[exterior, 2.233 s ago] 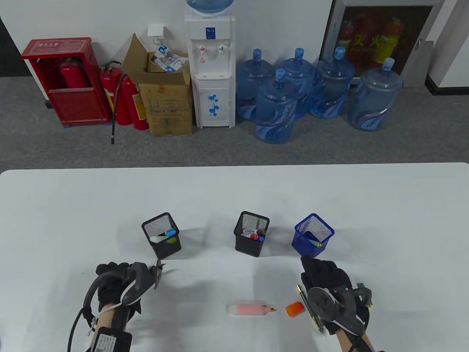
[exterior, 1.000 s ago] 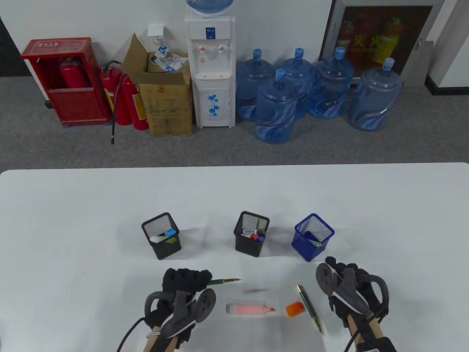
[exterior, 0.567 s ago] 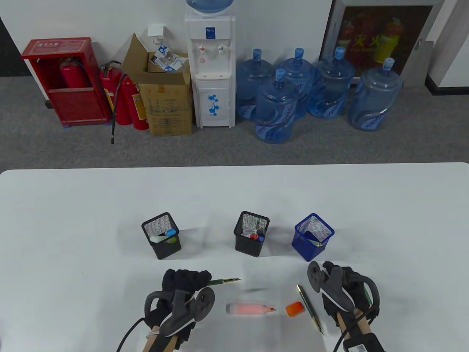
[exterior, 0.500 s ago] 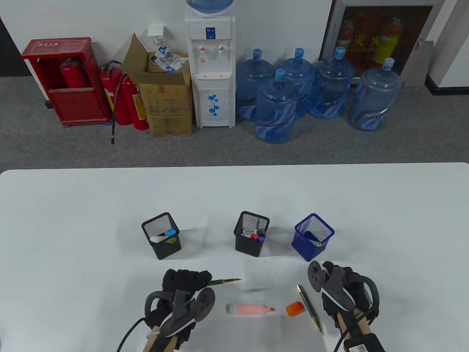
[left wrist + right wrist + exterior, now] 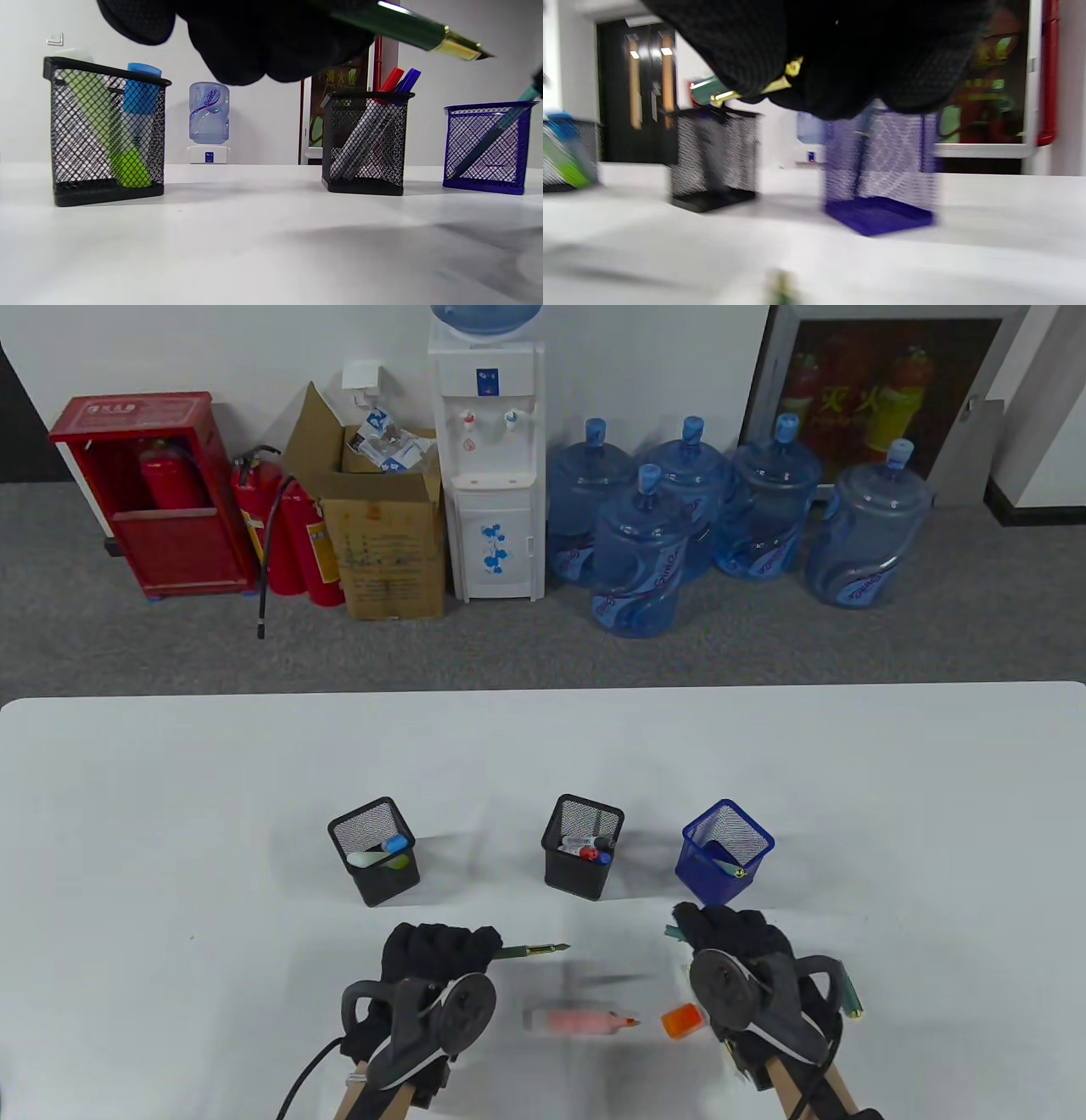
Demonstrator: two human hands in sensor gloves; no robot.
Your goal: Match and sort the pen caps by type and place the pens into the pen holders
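1. Left hand (image 5: 437,954) grips the dark green gold-nibbed fountain pen (image 5: 533,951), nib pointing right, above bare white tabletop (image 5: 170,780).
2. Right hand (image 5: 736,937) fingers curl round a green gold-clipped pen cap (image 5: 706,91), just before the blue mesh pen holder (image 5: 726,853).
3. Uncapped orange highlighter (image 5: 579,1022) and orange cap (image 5: 684,1020) lie between the hands.

On the white table (image 5: 848,780) stood three mesh holders in a row: a left black holder (image 5: 374,853), a middle black holder (image 5: 582,846) and a blue holder (image 5: 726,854). The left hand (image 5: 437,954) gripped a green fountain pen (image 5: 534,951) with the nib pointing right. The right hand (image 5: 734,937) was just before the blue holder. Between the hands lay a pink highlighter (image 5: 579,1022) and, near it, an orange cap (image 5: 684,1021).
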